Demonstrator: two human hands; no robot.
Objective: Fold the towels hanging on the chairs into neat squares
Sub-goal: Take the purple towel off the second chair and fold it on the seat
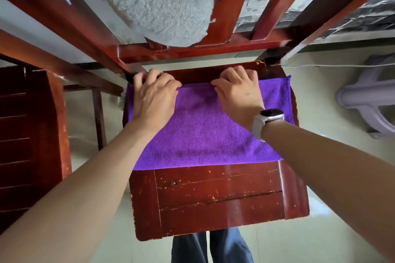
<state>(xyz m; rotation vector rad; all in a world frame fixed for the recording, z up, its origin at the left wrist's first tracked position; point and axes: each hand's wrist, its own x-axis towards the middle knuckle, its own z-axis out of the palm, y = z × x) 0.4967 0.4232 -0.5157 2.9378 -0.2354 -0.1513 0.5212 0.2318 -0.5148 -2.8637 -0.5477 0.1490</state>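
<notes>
I pinch the purple towel's [198,134] far edge with both hands' curled fingers [149,79], then draw it evenly toward me.

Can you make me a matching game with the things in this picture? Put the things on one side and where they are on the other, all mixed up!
Things:
1. purple towel
2. grey towel
3. watch
4. lilac plastic stool

Places:
A. on the floor to the right of the chair
B. spread on the chair seat
C. on the right wrist
D. hanging over the chair back

Pairs: 1-B, 2-D, 3-C, 4-A
</notes>
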